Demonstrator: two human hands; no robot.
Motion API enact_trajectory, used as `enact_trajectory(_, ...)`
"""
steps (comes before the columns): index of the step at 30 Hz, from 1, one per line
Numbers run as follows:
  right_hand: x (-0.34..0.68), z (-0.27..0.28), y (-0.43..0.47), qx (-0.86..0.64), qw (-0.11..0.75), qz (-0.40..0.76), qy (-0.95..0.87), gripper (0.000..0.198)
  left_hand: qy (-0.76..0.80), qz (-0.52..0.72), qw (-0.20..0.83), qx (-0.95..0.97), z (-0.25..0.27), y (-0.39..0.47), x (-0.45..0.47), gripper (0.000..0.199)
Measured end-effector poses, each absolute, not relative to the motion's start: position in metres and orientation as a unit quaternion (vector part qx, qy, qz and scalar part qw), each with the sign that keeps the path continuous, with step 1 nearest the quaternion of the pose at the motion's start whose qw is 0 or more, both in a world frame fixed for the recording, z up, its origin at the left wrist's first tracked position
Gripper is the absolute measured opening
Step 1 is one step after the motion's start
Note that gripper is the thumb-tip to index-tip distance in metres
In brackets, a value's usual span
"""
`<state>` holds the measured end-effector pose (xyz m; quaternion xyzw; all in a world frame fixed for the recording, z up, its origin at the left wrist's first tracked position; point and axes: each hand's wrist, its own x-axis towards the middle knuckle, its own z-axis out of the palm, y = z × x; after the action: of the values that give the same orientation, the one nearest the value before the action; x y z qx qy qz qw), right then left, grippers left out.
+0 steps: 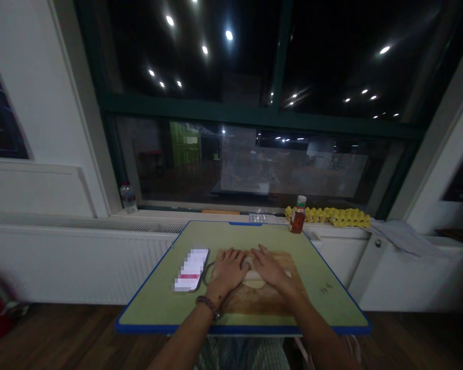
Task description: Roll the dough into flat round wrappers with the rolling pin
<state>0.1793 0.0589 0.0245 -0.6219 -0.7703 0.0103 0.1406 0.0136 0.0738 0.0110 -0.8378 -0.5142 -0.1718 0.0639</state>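
A wooden board [262, 303] lies on the table, with a flat, pale round of dough [254, 283] on it. Across the dough rests a light rolling pin [251, 276], mostly covered by my hands. My left hand [231, 266] lies palm down over its left part, fingers stretched forward and slightly apart. Over the right part is my right hand [269, 268], also palm down with its fingers extended. Neither hand visibly wraps round the pin. A beaded bracelet [207, 304] circles my left wrist.
The yellow-green table [150, 303] has a blue rim. Left of the board lies a lit phone [192, 270], its screen pixelated. At the back right stands a bottle of reddish-brown liquid [297, 218]. Yellow egg trays [343, 217] and a clear bottle [128, 198] sit along the windowsill.
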Motion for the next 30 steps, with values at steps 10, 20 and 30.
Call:
enact_trajectory(10,0.193,0.039,0.063,-0.622,0.033,-0.067,-0.779,0.04,-0.567,-0.164,0.024,-0.807,0.018,0.095,0.021,0.044)
enact_trajectory(20,0.194,0.025,0.055,-0.633,0.068,-0.066,-0.769,0.044,-0.559,-0.137,0.009,-0.817,0.021,0.085,0.022,0.048)
enact_trajectory(30,0.195,0.014,0.06,-0.627,0.095,-0.064,-0.77,0.046,-0.564,-0.155,0.049,-0.81,0.014,0.081,0.021,0.05)
